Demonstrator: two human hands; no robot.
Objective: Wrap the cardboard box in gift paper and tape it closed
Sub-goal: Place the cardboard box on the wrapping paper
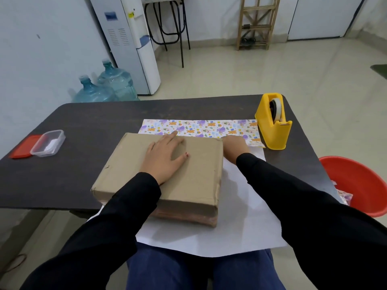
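Head view, listed from the near edge outward.

1. Gift paper (pixel 240 216): white underside up, hanging off the near edge of the table (pixel 83 122) over the seated person's lap.
2. Cardboard box (pixel 188 185): flat, lying on the left part of the sheet. Its longer side runs roughly away from the person, skewed a little to the left. Bare paper shows to its right and in front.
3. Left hand (pixel 165 158): laid flat on the box top with fingers straight and spread, pressing down and grasping nothing.
4. Right hand (pixel 235 150): on the paper just beside the box's far right corner. Its fingers are hidden, so I cannot tell whether it grips the sheet.
5. Printed flap (pixel 201 127): the paper's far margin, pattern side up, lying crosswise just beyond the box's far edge. The left fingertips touch it and the right hand sits at its right end. Drawing it back over the box looks like the next step, with the right hand better placed.
6. Tape dispenser (pixel 272 130): yellow, on the far right of the table, nearer the right hand.
7. Clear container (pixel 49 143) and red lid (pixel 22 147): far left, well apart.
8. Red tub (pixel 360 185): on the floor at the right.
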